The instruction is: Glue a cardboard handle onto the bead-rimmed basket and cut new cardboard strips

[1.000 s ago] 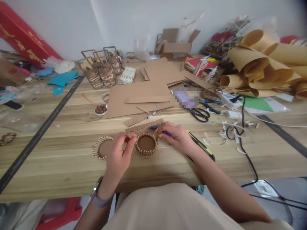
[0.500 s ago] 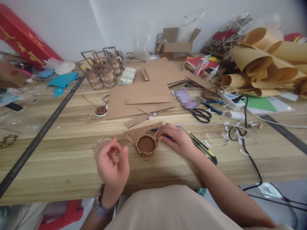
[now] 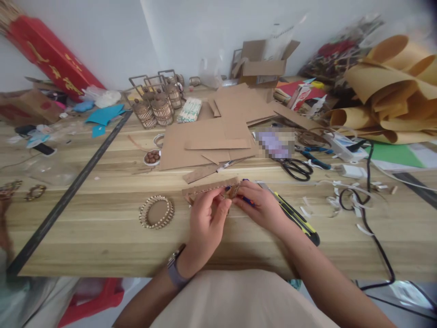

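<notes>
My left hand [image 3: 209, 216] is closed, thumb and fingertips together at the right corner of a brown cardboard handle [image 3: 208, 186] edged with a twisted cord. Its fingers cover the small round cardboard basket below. The fingers of my right hand [image 3: 259, 205] pinch the same corner from the other side. A blue and orange object [image 3: 248, 201], too covered to name, shows beneath my right hand. Left of my hands, a round cardboard piece ringed with pale short sticks [image 3: 157, 212] lies on the table.
A yellow and black utility knife [image 3: 297, 217] lies by my right forearm. Beyond are black-handled scissors [image 3: 296, 169], cardboard sheets [image 3: 205, 157], a bowl of brown beads [image 3: 152, 157] and finished lidded baskets [image 3: 161, 111]. A black cable [image 3: 373, 232] hangs at right. Another person's arm [image 3: 5, 223] shows far left.
My left hand has moved right, from the air above the ringed piece to the handle's corner, now covering the round basket. My right hand keeps its place there. The view has shifted slightly left.
</notes>
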`<state>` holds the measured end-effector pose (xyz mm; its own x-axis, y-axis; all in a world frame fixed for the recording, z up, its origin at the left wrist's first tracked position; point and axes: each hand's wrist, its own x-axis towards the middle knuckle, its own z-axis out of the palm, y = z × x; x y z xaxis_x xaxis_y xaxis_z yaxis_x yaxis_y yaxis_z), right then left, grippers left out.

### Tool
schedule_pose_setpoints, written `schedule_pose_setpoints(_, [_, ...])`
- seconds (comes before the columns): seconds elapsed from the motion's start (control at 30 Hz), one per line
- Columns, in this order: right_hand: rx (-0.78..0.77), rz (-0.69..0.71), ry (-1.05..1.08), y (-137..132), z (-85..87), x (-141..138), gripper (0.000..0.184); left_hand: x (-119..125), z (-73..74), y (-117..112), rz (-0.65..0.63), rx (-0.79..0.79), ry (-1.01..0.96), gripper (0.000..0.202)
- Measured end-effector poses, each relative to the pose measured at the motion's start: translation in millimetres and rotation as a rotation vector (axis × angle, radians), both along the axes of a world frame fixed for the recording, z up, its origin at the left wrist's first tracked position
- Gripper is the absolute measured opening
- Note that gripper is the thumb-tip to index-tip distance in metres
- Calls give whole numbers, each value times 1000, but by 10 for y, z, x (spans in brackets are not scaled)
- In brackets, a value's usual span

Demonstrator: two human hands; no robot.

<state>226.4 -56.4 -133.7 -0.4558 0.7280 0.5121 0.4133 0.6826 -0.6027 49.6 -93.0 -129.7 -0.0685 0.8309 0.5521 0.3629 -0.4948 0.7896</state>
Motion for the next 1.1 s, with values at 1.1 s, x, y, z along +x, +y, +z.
schedule_pose_setpoints(1.1, [-357,-552,-346,-117,-9,905,17,115,80,134,-44,-48,-100,13])
